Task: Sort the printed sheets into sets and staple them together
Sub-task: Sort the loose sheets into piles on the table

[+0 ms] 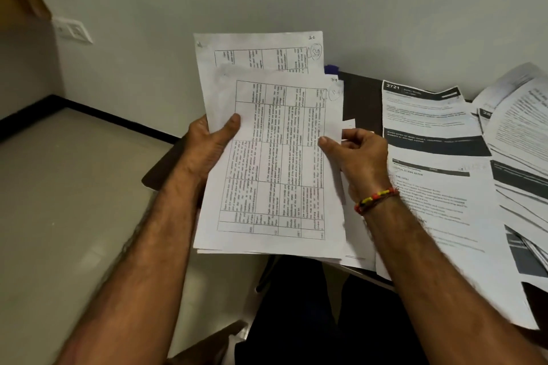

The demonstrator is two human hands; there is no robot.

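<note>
I hold a stack of printed sheets with tables (275, 163) upright in front of me, above my lap. My left hand (212, 142) grips the stack's left edge, thumb across the front page. At the right edge my right hand (355, 154) pinches the front sheet, thumb on the paper and fingers curled behind. One sheet at the back (258, 50) sticks up higher than the front page. More printed sheets with dark header bands (430, 142) lie spread on the dark table (363, 92) at the right. No stapler is visible.
A further overlapping pile of papers (522, 139) covers the table's far right. A small blue object (331, 69) peeks out behind the held stack. A white wall runs behind, with a switch plate (72, 29) at the left. Pale floor (74, 187) lies to the left.
</note>
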